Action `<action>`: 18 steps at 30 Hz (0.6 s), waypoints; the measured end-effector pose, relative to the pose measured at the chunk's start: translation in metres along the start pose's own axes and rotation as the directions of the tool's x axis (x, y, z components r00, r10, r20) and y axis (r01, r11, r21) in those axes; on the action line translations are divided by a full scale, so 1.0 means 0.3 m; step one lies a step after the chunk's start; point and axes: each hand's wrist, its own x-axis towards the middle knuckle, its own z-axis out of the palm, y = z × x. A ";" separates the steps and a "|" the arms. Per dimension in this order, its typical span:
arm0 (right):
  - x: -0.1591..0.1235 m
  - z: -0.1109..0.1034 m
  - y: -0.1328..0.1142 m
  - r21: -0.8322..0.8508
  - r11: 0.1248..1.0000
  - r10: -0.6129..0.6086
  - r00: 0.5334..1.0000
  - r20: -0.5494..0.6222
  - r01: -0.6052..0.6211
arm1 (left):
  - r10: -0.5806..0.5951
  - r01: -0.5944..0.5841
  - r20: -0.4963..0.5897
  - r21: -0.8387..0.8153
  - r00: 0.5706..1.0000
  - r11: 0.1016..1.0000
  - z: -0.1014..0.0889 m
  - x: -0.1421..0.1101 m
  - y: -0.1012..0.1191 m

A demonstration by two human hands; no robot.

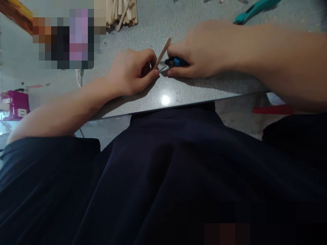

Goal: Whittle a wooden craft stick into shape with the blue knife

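Between the thumb and fingers of my left hand (pixel 134 71) is a wooden craft stick (pixel 163 51), tilted with its rounded end pointing up and to the right. My right hand (pixel 194 51) is closed round a blue and black utility knife (pixel 178 61). The knife's blade points left and lies close to the lower part of the stick; whether it touches the wood I cannot tell. Both hands are near the front edge of the grey table (pixel 204 83).
A pile of craft sticks (pixel 122 12) lies at the back. A teal-handled tool (pixel 258 10) rests beyond my right arm. On the left are a blurred-out device with a white cable (pixel 79 76) and a purple power adapter (pixel 16 104). Something red (pixel 272 109) shows below the table edge.
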 end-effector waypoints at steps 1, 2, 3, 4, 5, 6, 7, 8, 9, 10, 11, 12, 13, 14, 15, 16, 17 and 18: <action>0.002 0.005 0.006 0.014 1.000 -0.002 1.000 -0.007 0.002 | 0.003 -0.003 0.004 0.002 1.000 1.000 0.000 0.000 -0.001; 0.003 0.009 0.011 0.038 0.999 -0.006 1.000 -0.021 0.007 | 0.006 -0.006 0.007 0.005 1.000 1.000 0.001 0.000 -0.003; 0.004 0.013 0.015 0.068 0.997 -0.016 0.999 -0.039 0.019 | 0.011 -0.011 0.013 0.006 1.000 1.000 0.002 0.000 -0.004; 0.005 0.016 0.018 0.091 0.995 -0.028 0.998 -0.058 0.033 | 0.014 -0.014 0.013 0.008 1.000 1.000 0.003 -0.001 -0.006; 0.006 0.017 0.019 0.094 0.995 -0.037 0.997 -0.069 0.043 | 0.014 -0.014 0.002 0.010 1.000 1.000 0.004 -0.001 -0.007; 0.006 0.016 0.019 0.077 0.996 -0.044 0.997 -0.066 0.049 | 0.014 -0.014 -0.006 0.011 1.000 1.000 0.004 -0.001 -0.008; 0.006 0.015 0.017 0.045 0.998 -0.042 0.998 -0.055 0.044 | 0.015 -0.015 -0.007 0.009 1.000 1.000 0.004 -0.001 -0.008; 0.006 0.013 0.014 0.007 0.999 -0.035 0.999 -0.039 0.035 | 0.014 -0.014 -0.004 0.004 1.000 1.000 0.003 -0.001 -0.008; 0.006 0.010 0.010 -0.027 0.999 -0.028 0.999 -0.026 0.027 | 0.013 -0.013 0.004 -0.001 1.000 1.000 0.002 -0.001 -0.008; 0.006 0.007 0.007 -0.047 0.999 -0.019 1.000 -0.019 0.018 | 0.010 -0.010 0.011 -0.006 1.000 1.000 0.000 -0.001 -0.007; 0.006 0.005 0.004 -0.052 0.999 -0.014 1.000 -0.015 0.013 | 0.009 -0.009 0.025 -0.011 1.000 1.000 -0.002 -0.001 -0.007; 0.006 0.002 0.001 -0.043 0.999 -0.009 1.000 -0.014 0.009 | 0.007 -0.006 0.031 -0.013 0.999 1.000 -0.004 -0.001 -0.006; 0.005 0.000 -0.001 -0.025 1.000 -0.007 1.000 -0.012 0.006 | 0.004 -0.004 0.027 -0.012 1.000 1.000 -0.005 0.000 -0.006; 0.004 -0.002 -0.003 -0.007 1.000 -0.006 1.000 -0.007 0.006 | 0.004 -0.004 0.025 -0.012 1.000 1.000 -0.005 0.000 -0.006; 0.003 -0.004 -0.005 0.007 1.000 -0.004 1.000 -0.002 0.004 | 0.006 -0.006 0.023 -0.013 1.000 1.000 -0.004 -0.001 -0.007; 0.001 -0.005 -0.006 0.011 1.000 -0.004 1.000 0.005 0.004 | 0.010 -0.009 0.020 -0.015 1.000 1.000 -0.003 -0.001 -0.007; 0.000 -0.006 -0.007 0.008 1.000 -0.004 1.000 0.009 0.004 | 0.014 -0.013 0.017 -0.016 1.000 1.000 -0.002 -0.001 -0.007; -0.001 -0.006 -0.008 -0.001 1.000 0.003 1.000 0.009 -0.003 | 0.015 -0.015 0.006 -0.016 1.000 1.000 0.000 -0.002 -0.008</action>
